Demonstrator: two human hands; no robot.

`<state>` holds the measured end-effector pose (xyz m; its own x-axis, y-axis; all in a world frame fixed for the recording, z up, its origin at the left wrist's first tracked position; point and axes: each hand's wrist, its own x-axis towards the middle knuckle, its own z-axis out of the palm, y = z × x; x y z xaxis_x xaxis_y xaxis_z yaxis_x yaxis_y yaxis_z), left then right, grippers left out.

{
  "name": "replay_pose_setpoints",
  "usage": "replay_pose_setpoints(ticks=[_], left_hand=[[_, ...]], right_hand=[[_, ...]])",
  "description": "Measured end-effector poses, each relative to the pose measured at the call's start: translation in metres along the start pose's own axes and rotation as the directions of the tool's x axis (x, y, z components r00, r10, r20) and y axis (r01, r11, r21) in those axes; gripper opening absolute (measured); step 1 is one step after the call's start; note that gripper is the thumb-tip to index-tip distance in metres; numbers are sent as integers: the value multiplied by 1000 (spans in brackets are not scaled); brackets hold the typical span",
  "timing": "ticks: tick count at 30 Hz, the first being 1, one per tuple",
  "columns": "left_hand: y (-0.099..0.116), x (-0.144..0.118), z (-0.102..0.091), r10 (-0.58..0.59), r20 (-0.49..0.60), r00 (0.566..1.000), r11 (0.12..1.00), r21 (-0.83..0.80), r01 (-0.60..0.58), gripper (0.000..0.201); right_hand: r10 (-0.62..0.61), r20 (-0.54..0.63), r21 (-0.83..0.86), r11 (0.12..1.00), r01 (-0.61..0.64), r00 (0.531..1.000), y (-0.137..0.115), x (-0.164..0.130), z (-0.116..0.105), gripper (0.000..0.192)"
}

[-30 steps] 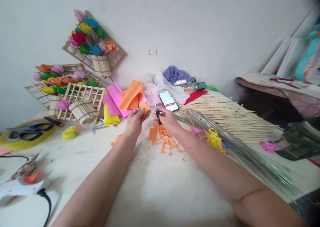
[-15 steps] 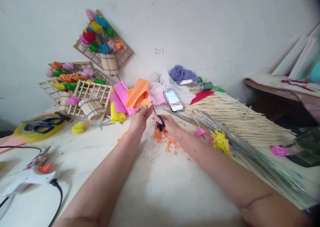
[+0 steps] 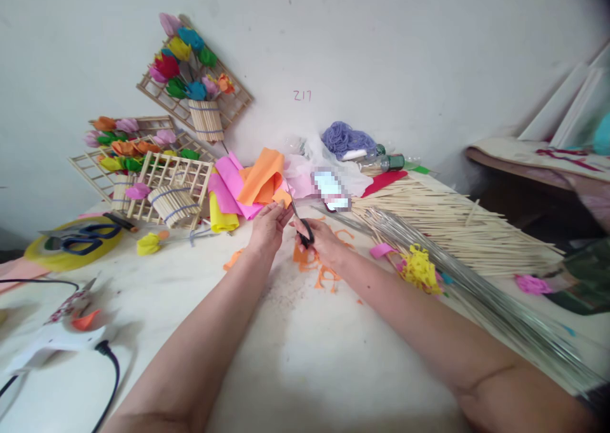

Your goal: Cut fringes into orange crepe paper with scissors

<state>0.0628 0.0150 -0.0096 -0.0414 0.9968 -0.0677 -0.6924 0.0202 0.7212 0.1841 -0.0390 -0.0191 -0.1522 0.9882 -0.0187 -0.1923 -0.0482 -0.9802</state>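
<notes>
The pale tabletop (image 3: 305, 357) carries supplies within reach: wooden sticks (image 3: 457, 229) and wires (image 3: 476, 287) at the right. Above orange scraps (image 3: 321, 271), the left hand (image 3: 267, 226) pinches an orange paper piece (image 3: 282, 197) taut, while the right hand (image 3: 324, 239) is clamped on small scissors (image 3: 301, 223), blades meeting the paper.

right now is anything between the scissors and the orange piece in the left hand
Nothing visible. The left hand pinches the orange piece, and the scissors in the right hand meet it directly above the orange scraps.
</notes>
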Motion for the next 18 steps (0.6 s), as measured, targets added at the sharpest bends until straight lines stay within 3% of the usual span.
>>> replay_pose_setpoints(ticks=[12,18], left_hand=[[-2,4,-4,17,21,1000,999,44,-18,16],[1,2,-1,0,-18,1000,999,40,1,14]], right_hand=[[13,24,5,1000,-13,1000,-1,1,-1,48],[72,4,36,997,-72,997,-6,1,0,43]])
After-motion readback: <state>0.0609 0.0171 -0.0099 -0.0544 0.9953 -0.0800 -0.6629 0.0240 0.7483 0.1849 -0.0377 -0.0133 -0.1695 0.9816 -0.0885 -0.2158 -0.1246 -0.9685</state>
